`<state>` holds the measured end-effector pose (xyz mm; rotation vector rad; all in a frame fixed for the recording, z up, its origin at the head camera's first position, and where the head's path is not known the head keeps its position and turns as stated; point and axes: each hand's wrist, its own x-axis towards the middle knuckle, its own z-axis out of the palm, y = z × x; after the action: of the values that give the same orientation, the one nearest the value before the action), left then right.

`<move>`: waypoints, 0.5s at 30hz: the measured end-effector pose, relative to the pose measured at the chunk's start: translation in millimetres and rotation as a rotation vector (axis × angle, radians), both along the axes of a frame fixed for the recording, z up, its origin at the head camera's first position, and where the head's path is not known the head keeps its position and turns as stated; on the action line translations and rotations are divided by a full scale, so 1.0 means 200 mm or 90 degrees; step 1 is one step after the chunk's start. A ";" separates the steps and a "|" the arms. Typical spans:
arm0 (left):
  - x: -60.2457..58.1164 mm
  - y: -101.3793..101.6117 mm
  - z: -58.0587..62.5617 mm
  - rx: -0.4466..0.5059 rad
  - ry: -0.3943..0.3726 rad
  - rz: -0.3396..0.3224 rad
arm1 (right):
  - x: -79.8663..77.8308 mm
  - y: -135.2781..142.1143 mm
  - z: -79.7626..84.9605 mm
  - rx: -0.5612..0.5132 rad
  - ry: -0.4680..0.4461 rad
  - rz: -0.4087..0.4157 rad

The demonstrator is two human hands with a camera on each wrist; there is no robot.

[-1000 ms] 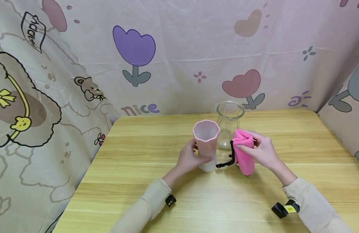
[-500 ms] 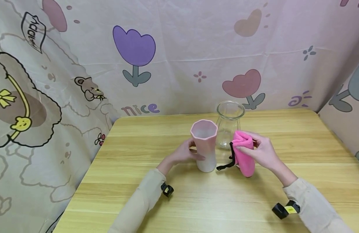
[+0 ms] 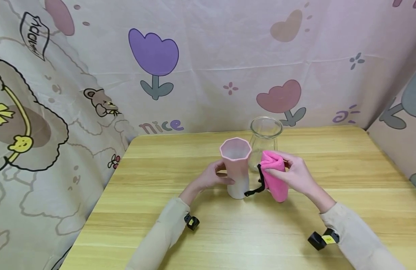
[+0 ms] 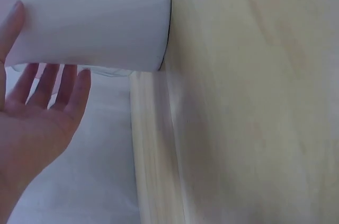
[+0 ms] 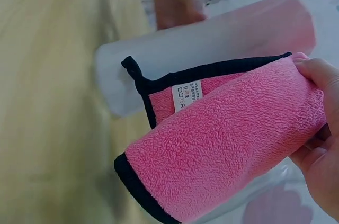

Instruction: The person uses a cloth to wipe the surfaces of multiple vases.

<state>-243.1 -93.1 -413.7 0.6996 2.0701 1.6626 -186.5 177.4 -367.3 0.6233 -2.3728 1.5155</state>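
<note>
A vase (image 3: 237, 172), pink at the faceted rim and fading to white below, stands upright on the table. My left hand (image 3: 213, 175) is at its left side; in the left wrist view the thumb (image 4: 11, 28) overlaps the wall and the loosely spread fingers reach the vase's edge. My right hand (image 3: 297, 174) pinches a folded pink towel (image 3: 275, 180) between thumb and fingers. Black trim and a loop (image 5: 133, 70) run along the towel's edge, with a white label (image 5: 187, 94) beside it. The towel hangs just right of the vase, its loop overlapping the vase's base.
Behind the vase and towel stands a clear glass vase (image 3: 266, 129) with a wide rim, its lower part partly hidden. The wooden table (image 3: 154, 161) ends at a printed cloth backdrop (image 3: 208, 45), with more cloth at both sides.
My left hand has loosened from the vase and shifted left, and the vase has moved slightly left. My right hand has brought the towel left, nearer the vase.
</note>
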 end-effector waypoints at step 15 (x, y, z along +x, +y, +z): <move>0.10 0.01 0.11 0.042 0.033 0.063 | -0.03 -0.13 0.16 0.012 0.090 0.044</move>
<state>-222.9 -91.0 -391.4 0.6784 2.1252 1.7913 -192.9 152.1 -335.2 0.7978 -2.2844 1.4269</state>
